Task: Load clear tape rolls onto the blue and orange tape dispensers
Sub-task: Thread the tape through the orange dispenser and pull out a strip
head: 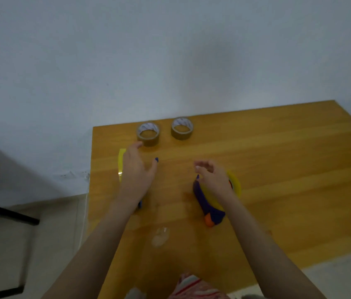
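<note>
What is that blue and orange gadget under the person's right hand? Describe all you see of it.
The dispenser is curved plastic: dark blue body, orange knob at its near end, yellow arc along its right side. It lies on the wooden table, pointing away from the person. The right hand covers its far half; contact is unclear.

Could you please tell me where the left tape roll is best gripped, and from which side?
The left roll lies flat, hole up, near the far edge of the table. It is probably best taken from above on its near side: thumb inside the hole, fingers on the outer wall, pinching the ring. The left hand is open, with its fingertips close beside that side.
</note>
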Available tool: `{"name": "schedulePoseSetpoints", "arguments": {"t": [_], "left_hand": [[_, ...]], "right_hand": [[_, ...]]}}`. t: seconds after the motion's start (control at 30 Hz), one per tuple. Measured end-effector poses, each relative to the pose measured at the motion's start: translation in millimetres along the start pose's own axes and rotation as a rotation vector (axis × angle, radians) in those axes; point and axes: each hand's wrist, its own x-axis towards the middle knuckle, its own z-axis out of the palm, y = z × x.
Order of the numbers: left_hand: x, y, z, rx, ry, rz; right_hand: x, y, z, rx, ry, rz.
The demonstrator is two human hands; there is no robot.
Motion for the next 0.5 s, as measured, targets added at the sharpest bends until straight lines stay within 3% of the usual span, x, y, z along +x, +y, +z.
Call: {"name": "schedulePoseSetpoints", "arguments": {"t": [0.1,0.27,0.43,0.5], "left_hand": [[-18,15,34,-0.025,-0.230,-0.006],[-56,24,84,-0.015,-0.618,-0.268],[-84,36,116,-0.101,-0.687,-0.368],[-89,43,125,-0.157,-0.671,-0.389]], "right_hand": [[0,22,-29,-0.010,0.141,0.052],[3,61,-72,-0.144,0.291,0.117],[19,90,-93,-0.246,0.142,0.297],[21,99,-91,-0.250,0.052,0.276]]}}
